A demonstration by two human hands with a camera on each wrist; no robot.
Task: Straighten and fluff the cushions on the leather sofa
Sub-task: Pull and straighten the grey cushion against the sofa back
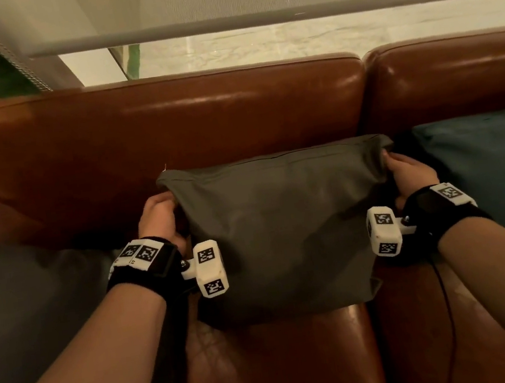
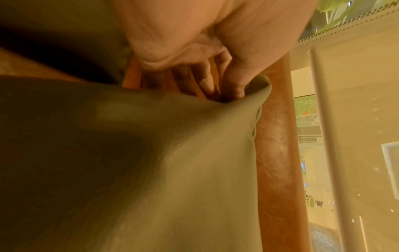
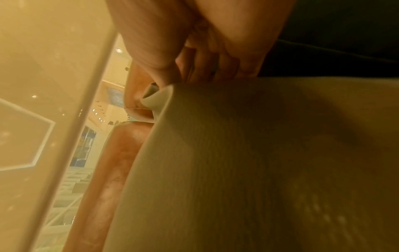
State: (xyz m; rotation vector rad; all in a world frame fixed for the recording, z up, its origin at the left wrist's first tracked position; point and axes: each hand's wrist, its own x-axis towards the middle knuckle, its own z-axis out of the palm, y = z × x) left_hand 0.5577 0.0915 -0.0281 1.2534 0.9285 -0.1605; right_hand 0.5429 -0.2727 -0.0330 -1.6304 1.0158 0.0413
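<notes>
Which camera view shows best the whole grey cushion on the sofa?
The head view: the grey cushion appears complete, leaning against the sofa backrest, both hands gripping its upper corners. The left wrist view shows only one blurred corner with fingers behind it; the right wrist view shows the opposite corner similarly.

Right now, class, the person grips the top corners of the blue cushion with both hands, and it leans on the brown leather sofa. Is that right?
Not quite. The left hand and right hand grip the grey cushion; the blue cushion lies untouched beside it. The head view shows this. It does lean on the leather sofa.
</notes>
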